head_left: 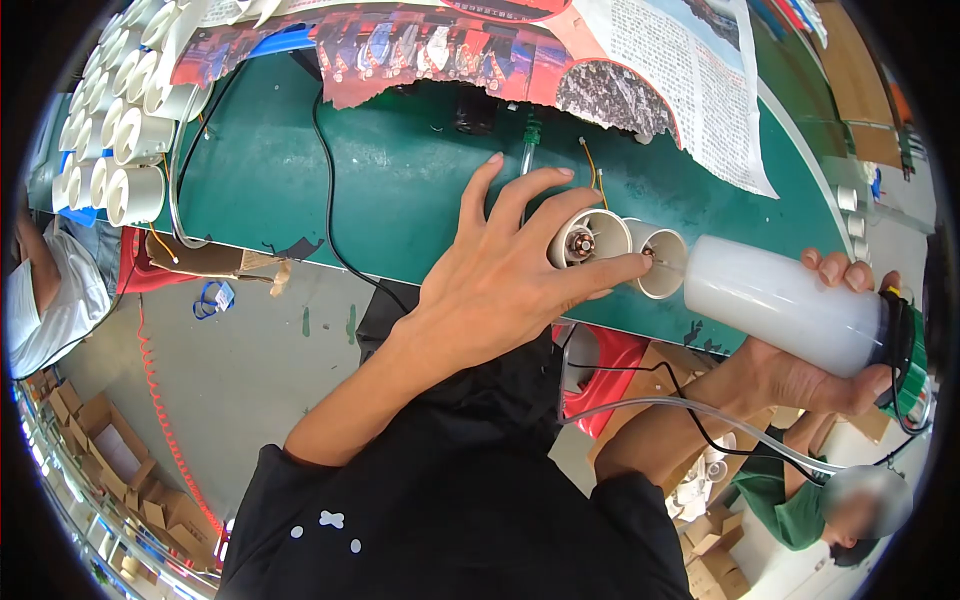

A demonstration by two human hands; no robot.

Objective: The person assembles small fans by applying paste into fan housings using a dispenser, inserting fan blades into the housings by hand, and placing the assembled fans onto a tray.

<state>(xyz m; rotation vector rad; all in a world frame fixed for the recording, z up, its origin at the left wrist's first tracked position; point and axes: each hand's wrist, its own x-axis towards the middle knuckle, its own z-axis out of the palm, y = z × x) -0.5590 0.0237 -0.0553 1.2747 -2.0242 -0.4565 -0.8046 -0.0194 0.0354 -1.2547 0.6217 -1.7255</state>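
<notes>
My left hand [500,275] lies around a short white plastic cup [620,228] on the green table, thumb along its near side and index finger behind it. The other fingers are spread. Inside this cup sits a copper-coloured metal part [580,244]. The thumb tip reaches the rim of a second white cup [677,280], which stands against the first. My right hand [800,365] is closed around a large translucent white dispensing syringe [780,300], held tilted. Its thin tip points into the second cup. A green cap [912,365] with a hose is at its back end.
Torn newspaper [450,50] covers the far part of the green table [255,150]. Several white cups [135,195] are stacked at the left. A black cable [330,180] crosses the table. A clear hose [690,403] runs below my right arm. Another person [790,510] is at lower right.
</notes>
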